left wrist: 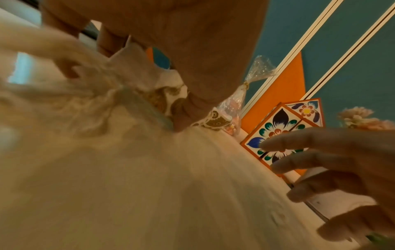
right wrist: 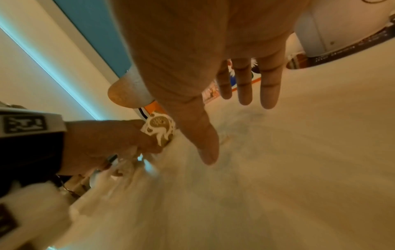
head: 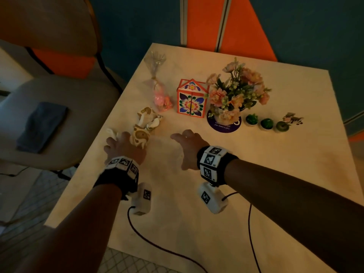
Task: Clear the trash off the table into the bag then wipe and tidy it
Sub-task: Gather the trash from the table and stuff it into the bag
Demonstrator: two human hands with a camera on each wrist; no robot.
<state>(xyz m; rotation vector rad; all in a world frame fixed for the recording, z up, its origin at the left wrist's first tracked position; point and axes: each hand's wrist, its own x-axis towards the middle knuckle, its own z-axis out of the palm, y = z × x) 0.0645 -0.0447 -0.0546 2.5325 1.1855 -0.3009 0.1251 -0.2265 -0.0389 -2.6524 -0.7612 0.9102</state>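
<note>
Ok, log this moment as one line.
left hand grips patterned wrapper | right hand open over table | trash not bagged

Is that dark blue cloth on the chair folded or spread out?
Folded. The cloth lies on the chair seat as a compact, thick rectangle with straight, neat edges.

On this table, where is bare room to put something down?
The near half of the table, behind both wrists, is bare, as is the right side beyond the three small green plants. The far middle is crowded: candy bag, painted box, flowers.
</note>
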